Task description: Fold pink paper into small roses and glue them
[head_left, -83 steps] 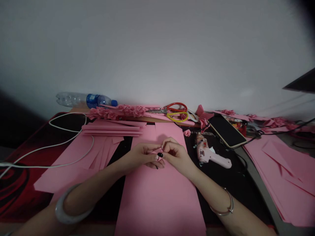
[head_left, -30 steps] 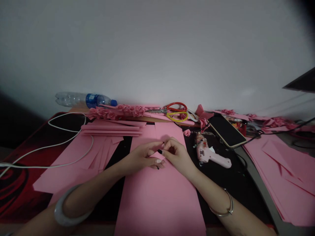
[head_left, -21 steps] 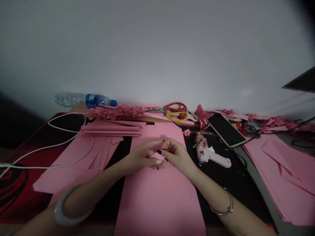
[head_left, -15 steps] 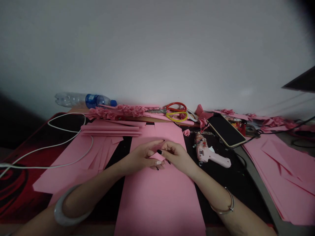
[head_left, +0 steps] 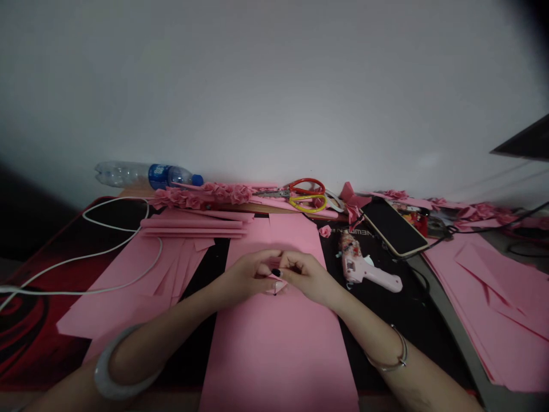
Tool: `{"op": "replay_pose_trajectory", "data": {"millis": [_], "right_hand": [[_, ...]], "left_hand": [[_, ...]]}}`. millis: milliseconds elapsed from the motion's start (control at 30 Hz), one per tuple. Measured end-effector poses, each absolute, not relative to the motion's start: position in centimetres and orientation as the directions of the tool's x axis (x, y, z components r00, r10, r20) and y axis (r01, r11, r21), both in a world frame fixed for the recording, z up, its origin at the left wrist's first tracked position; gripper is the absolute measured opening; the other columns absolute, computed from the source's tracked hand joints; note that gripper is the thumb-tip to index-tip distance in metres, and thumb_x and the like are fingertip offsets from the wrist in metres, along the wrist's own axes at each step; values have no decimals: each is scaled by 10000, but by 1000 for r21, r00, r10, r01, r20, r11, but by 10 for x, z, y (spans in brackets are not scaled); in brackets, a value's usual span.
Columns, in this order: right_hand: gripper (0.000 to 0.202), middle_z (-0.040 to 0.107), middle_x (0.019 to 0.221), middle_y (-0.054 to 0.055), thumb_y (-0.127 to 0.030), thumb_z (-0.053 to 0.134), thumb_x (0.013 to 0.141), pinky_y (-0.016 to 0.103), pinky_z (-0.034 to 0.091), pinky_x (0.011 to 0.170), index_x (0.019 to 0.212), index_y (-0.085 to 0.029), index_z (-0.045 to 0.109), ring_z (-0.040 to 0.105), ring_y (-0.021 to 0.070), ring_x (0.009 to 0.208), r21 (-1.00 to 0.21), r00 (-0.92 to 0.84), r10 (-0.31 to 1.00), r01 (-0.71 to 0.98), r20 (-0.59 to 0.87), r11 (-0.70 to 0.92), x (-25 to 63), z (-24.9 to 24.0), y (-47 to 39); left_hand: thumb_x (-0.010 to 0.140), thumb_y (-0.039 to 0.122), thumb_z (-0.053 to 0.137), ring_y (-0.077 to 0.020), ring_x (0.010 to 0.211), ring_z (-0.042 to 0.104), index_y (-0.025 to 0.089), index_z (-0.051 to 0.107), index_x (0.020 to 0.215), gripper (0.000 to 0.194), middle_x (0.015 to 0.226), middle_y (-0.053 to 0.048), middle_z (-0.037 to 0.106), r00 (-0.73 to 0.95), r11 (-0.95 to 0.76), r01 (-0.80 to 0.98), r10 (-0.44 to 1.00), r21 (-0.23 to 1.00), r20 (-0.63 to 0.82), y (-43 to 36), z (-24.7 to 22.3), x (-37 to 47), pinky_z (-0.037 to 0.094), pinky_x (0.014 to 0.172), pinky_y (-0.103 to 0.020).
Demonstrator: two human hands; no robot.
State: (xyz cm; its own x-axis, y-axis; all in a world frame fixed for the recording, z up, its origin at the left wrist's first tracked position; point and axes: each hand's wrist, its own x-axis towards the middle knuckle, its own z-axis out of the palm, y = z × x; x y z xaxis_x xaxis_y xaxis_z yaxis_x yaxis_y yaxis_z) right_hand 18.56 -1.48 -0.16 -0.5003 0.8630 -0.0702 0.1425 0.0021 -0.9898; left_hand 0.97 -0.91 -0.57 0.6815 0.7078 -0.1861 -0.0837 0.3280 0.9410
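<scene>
Pinching a small pink paper piece [head_left: 281, 280] w/ fingers of both hands, approx. mid-worktop [head_left: 501, 400], over long pink sheet [head_left: 278, 343]; can't tell if touching it. With L hand [head_left: 246, 274], curled in a loose loop, index along far side, thumb pressed to nr edge of piece. With R hand [head_left: 306, 277], bent in tighter, dark-nailed thumb on top. Meeting at fingertips, so v. little gap btwn hands. Can't see fingers underneath, or exact fold shape.

On nr side, good room over long pink sheet, running out past nr edge of dark mat [head_left: 412, 332]. To R, more space across dark mat, below glue gun [head_left: 373, 274], lying nr R hand but apart from it. Farther R, phone [head_left: 395, 228] at a slant, then pink stack [head_left: 484, 309] beside mat's R edge. To L, tighter: rolled pink paper [head_left: 195, 224] plus loose pink sheets [head_left: 124, 269], crossed by white cord [head_left: 86, 292], w/ just a dark strip before long pink sheet. Along far edge, by wall [head_left: 257, 103]: bottle [head_left: 158, 175] on its side, paper roses [head_left: 238, 194], scissors [head_left: 288, 193] w/ red & yellow handles.
</scene>
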Motion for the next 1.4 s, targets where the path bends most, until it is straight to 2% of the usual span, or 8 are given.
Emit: {"op": "replay_pose_trajectory", "data": {"millis": [200,333,500,667,833,967,1133,1400], "right_hand": [[248,362,613,-53,-325,514,850,223,251,489,682,-200,381,316,92,537,-959,-465,885,243,15,144,186,0,-15],[302,313,611,-60,-300,555,830,226,204,480,664,-206,322,263,90,539,-913,-468,882,338,49,230,186,0,-18],[305,285,599,-62,-285,511,859,227,199,479,652,-206,301,249,92,540,-916,-493,869,326,46,234,186,-1,-19],[273,316,613,-55,-324,473,890,227,216,493,679,-193,359,270,92,554,-919,-495,868,323,39,226,186,-2,-18],[277,302,610,-60,-329,477,892,222,212,489,681,-188,365,263,87,552,-926,-499,866,308,40,220,187,-4,-18],[291,289,599,-64,-323,473,894,221,208,485,666,-189,350,255,85,546,-930,-502,864,300,37,214,186,-4,-18],[271,306,604,-61,-326,468,897,218,218,490,683,-185,379,267,84,548,-934,-505,862,288,40,212,187,-3,-17],[260,318,606,-60,-309,465,897,214,226,492,684,-185,380,275,83,548,-933,-502,863,286,50,220,187,-4,-17]], "left_hand": [[699,173,691,-141,704,610,191,485,1224,564,811,-16,654,574,312,-136,799,940,-182,-7,-6,8,469,674,-271],[711,183,680,-124,686,590,193,537,1120,434,906,-31,638,545,250,-140,827,958,-137,-6,-5,7,455,639,-252],[766,204,634,-101,625,548,191,523,1062,316,760,12,607,561,191,-91,821,977,-108,-7,-4,7,421,614,-227],[852,245,528,-111,646,553,188,485,1068,228,715,23,593,540,9,15,841,1000,-16,-7,-3,6,393,595,-215],[876,207,480,-130,755,574,180,515,944,81,805,-9,614,532,-208,130,840,969,109,-5,-3,4,415,669,-228],[864,157,466,-131,780,570,167,573,874,108,837,-25,608,525,-323,213,834,922,170,-4,0,3,430,694,-225],[841,182,505,-125,709,577,164,608,843,104,776,-13,627,490,-350,311,856,883,167,-2,-1,1,426,608,-199],[821,173,540,-103,612,546,150,638,817,101,689,-4,634,464,-321,353,876,879,134,-1,-6,-2,400,541,-185]]}}
